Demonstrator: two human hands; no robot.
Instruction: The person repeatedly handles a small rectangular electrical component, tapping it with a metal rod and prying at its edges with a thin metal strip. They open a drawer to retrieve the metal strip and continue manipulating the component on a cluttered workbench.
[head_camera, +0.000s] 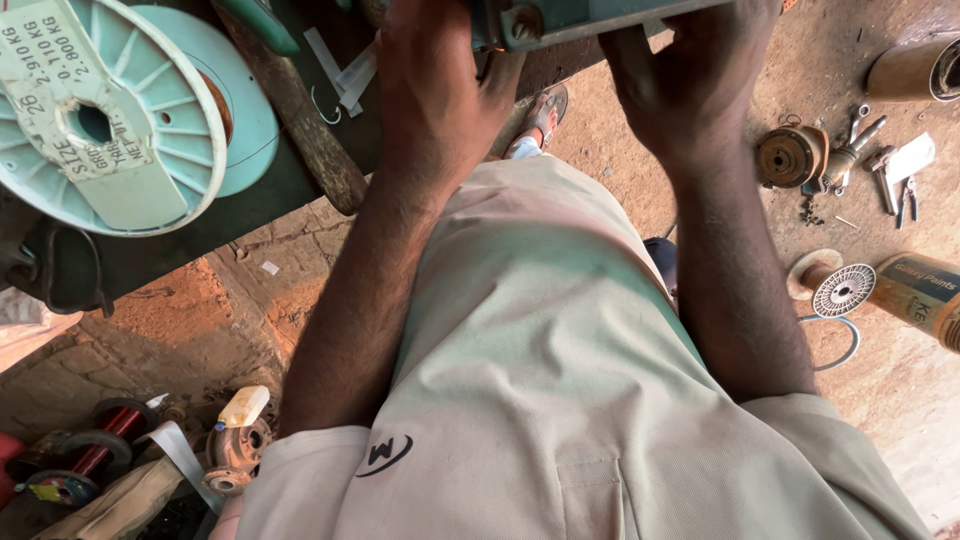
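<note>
I look straight down my own pale shirt. My left hand (432, 75) reaches up to the top edge of the view and grips the underside of a grey-green metal machine frame (560, 20) with a bolt at its corner. My right hand (690, 75) holds the same frame further right, fingers wrapped up over its edge. Both forearms frame my torso. What sits on top of the frame is out of view.
A pale green plastic wire spool (110, 110) with a paper label rests on a dark bench at upper left, beside a wooden stick (305, 120). Metal parts and tools (850, 160) lie on the dirt floor right, with a can (920, 290). Red spools (100, 450) lie lower left.
</note>
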